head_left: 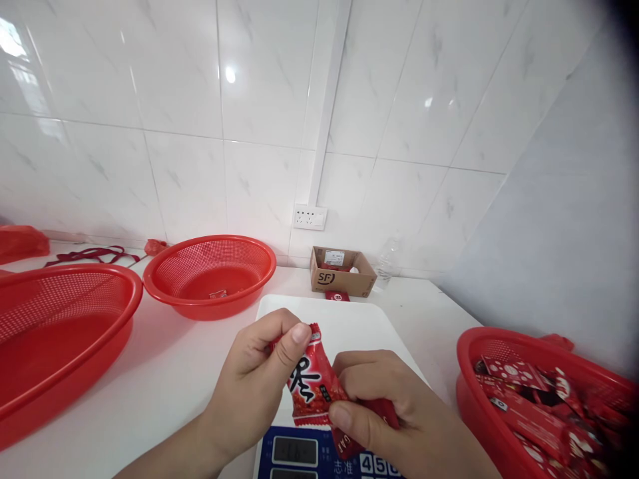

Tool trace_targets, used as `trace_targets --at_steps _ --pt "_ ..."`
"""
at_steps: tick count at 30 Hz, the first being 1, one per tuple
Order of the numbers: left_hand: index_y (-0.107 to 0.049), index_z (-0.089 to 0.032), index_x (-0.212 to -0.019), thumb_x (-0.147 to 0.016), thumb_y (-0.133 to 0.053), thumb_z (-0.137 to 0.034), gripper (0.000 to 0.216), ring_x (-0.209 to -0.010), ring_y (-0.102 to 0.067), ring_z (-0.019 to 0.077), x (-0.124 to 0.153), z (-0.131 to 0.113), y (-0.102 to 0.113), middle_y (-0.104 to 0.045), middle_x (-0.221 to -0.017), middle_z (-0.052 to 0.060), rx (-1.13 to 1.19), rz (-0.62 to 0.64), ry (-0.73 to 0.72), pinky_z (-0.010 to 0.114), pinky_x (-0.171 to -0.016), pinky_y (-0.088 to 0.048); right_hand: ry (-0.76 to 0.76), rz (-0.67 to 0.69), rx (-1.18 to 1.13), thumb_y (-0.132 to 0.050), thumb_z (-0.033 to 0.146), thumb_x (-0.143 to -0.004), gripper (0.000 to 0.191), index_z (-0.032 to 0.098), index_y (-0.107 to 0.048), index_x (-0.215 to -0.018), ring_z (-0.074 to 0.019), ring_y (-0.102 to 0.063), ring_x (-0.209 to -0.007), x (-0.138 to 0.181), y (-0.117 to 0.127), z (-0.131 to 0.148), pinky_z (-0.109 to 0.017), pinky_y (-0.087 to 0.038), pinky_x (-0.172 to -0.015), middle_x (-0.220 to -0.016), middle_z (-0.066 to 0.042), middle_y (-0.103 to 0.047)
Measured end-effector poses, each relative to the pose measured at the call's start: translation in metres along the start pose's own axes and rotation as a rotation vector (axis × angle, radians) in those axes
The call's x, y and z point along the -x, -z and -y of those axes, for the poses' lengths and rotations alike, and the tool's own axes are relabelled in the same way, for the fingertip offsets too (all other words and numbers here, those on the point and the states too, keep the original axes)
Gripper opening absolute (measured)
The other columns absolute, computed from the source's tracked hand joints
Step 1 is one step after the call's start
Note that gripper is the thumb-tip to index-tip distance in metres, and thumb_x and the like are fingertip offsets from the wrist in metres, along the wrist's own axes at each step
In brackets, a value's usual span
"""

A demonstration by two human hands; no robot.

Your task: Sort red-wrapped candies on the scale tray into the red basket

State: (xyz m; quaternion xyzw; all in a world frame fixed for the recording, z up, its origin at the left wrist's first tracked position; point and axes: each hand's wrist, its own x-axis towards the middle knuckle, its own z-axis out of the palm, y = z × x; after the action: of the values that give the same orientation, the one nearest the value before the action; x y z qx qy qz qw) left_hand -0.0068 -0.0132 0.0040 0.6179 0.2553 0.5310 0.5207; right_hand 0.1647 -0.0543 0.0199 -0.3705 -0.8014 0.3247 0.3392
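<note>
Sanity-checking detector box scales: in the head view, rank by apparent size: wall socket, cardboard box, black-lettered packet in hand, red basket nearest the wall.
1. Red basket
2. Cardboard box and black-lettered packet, unranked: the packet is nearer the camera and partly covered
3. Wall socket

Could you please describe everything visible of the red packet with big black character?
The packet looks like glossy plastic, red, with a white-edged black character, a small dark label and crimped, zigzag ends. It is held slightly tilted above the scale. The left hand pinches its upper part; the right hand, which also holds a darker red packet, touches its lower corner.
</note>
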Motion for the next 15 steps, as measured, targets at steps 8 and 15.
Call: trace_targets --at_steps 8,15 --pt "-0.049 -0.017 -0.061 -0.085 -0.062 -0.053 0.045 -0.054 -0.035 0.0097 -0.0024 0.0012 -0.0002 -0.044 -0.056 -0.004 0.100 -0.008 0.067 0.020 -0.051 -0.032 0.048 -0.054 -0.005 -0.052 0.022 -0.090 0.039 0.019 -0.032 -0.056 -0.0079 -0.037 -0.054 0.0005 -0.0022 -0.0011 -0.022 -0.028 -0.050 -0.061 0.005 -0.039" --pt "-0.060 -0.020 -0.085 -0.079 -0.071 -0.051 0.034 -0.060 -0.048 0.0086 -0.0027 -0.0014 -0.0017 -0.058 -0.068 -0.004 0.408 0.041 0.170 0.018 -0.058 -0.041 0.117 -0.204 -0.069 -0.052 0.027 -0.091 0.039 0.018 -0.037 -0.056 -0.0088 -0.038 -0.055 -0.0020 -0.0037 -0.0031 -0.023 -0.030 -0.050 -0.060 0.004 -0.040"
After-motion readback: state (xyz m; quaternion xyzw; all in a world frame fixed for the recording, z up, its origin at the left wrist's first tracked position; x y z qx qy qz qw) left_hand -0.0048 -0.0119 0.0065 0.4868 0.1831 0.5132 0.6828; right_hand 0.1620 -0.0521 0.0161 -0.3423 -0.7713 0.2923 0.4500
